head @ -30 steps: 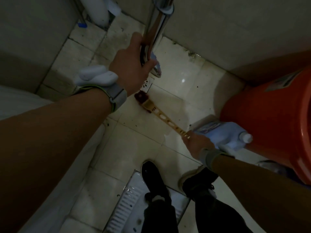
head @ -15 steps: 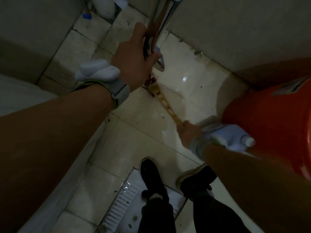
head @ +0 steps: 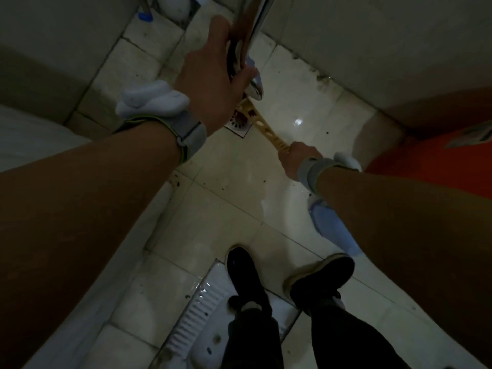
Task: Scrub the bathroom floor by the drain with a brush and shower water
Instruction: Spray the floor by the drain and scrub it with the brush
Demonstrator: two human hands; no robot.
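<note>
The left hand [head: 210, 75], upper centre of the frame, is curled round the chrome shower head [head: 249, 30], whose spray end points down at the floor [head: 226, 217] just below the fingers. Whether water is running cannot be told in this light.

The right hand [head: 294, 157], centre right, is closed in a fist on the near end of the yellow brush [head: 267, 129]. The brush's long axis runs diagonally from that fist up and to the left. Its dark bristle end rests on the drain [head: 238, 126], which sits in the tiles directly under the spray end. The work spot therefore lies up-left of the right hand, along the handle's line, and just beneath the left hand, which is the nearer of the two in the picture.

Judgement: scrubbing strokes would run along that diagonal, with the spray aimed at the bristle end.

An orange bucket [head: 439, 169] stands at the right edge, close beside the right forearm. A blue bottle [head: 330, 227] shows below that forearm. A wet patch is noted on the tile near frame centre.
</note>
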